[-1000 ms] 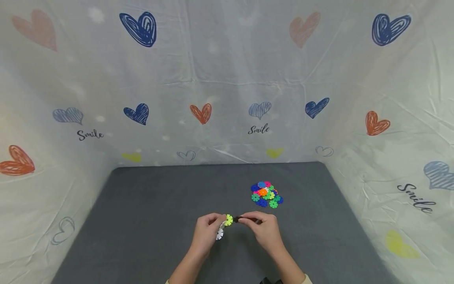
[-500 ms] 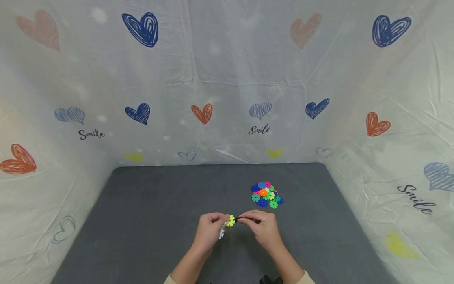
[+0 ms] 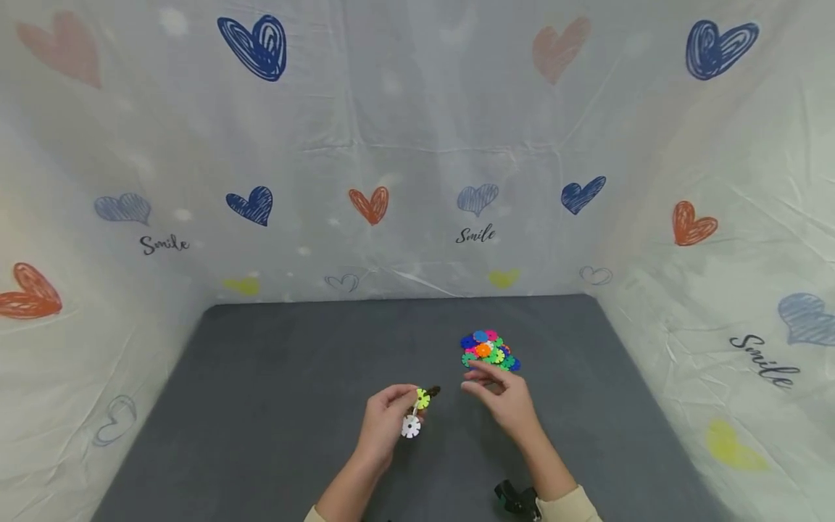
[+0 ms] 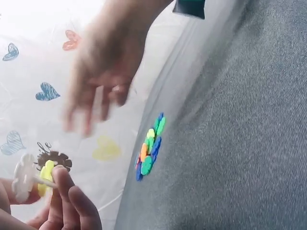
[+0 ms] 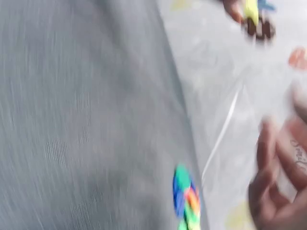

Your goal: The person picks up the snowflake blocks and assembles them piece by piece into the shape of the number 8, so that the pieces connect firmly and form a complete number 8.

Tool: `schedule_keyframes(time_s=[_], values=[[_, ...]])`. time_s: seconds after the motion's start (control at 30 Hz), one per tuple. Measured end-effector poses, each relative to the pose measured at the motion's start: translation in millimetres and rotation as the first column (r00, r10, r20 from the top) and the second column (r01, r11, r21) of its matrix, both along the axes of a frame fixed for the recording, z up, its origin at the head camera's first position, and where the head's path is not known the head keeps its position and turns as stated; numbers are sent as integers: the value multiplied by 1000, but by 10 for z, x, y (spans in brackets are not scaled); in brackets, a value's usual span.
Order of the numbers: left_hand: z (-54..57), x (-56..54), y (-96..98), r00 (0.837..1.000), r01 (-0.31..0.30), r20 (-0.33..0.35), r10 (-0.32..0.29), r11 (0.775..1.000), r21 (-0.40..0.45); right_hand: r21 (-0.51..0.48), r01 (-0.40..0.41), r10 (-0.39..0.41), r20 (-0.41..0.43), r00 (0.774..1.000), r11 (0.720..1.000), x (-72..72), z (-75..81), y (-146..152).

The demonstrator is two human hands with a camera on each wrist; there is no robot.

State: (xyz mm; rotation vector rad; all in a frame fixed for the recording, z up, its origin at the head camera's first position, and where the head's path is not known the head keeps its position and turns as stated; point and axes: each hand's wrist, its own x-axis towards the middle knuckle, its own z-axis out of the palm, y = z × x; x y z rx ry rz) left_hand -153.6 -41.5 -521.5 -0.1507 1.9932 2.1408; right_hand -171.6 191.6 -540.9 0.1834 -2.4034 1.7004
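Note:
My left hand (image 3: 386, 424) pinches a small chain of notched plastic snowflake discs above the table. It joins a white disc (image 3: 411, 426), a yellow disc (image 3: 422, 399) and a dark brown disc (image 3: 433, 391). The left wrist view also shows a thin white piece (image 4: 45, 182) among them. My right hand (image 3: 507, 402) is apart from the chain, its fingers loosely bent with nothing between them. It hovers just in front of a pile of coloured discs (image 3: 483, 350) and overlaps its near edge in the head view. Motion blurs this hand in both wrist views.
A dark grey cloth covers the table (image 3: 293, 377). Pale curtains (image 3: 417, 109) printed with hearts rise behind it and at both sides. A black device (image 3: 515, 499) sits by the right sleeve (image 3: 567, 505).
The right hand has let go of the brown disc, which now stays on the yellow one. It has moved right and away from me, towards the pile. The left hand has turned the chain slightly.

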Motion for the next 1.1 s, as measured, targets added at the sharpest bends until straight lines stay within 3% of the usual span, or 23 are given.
schedule_keyframes(time_s=[0.07, 0.17, 0.27, 0.5, 0.7, 0.93, 1.0, 1.1], values=[[7, -16, -10, 1000, 15, 11, -15, 1000, 4, 119, 149, -157, 61, 986, 982, -81, -53, 146], [36, -47, -11, 999, 39, 2, -39, 999, -9, 303, 283, -332, 123, 935, 910, -222, -136, 331], [55, -68, -5, 998, 52, -31, -53, 998, -27, 410, 283, -379, 176, 908, 867, -360, -215, 450], [87, -58, -1, 998, 38, -50, -40, 998, -41, 528, 222, -398, 246, 884, 820, -486, -318, 492], [56, -38, -10, 998, 36, -50, -40, 997, -65, 505, 256, -434, 273, 858, 824, -431, -354, 482], [32, -10, -22, 1000, 15, -13, -16, 997, -75, 500, 222, -426, 339, 839, 837, -387, -368, 459], [33, -3, -25, 1000, 13, -11, -14, 997, -72, 462, 221, -406, 352, 844, 859, -380, -361, 457], [18, -12, -15, 1000, 13, -13, -14, 997, -81, 334, 217, -339, 371, 865, 917, -337, -290, 413]])
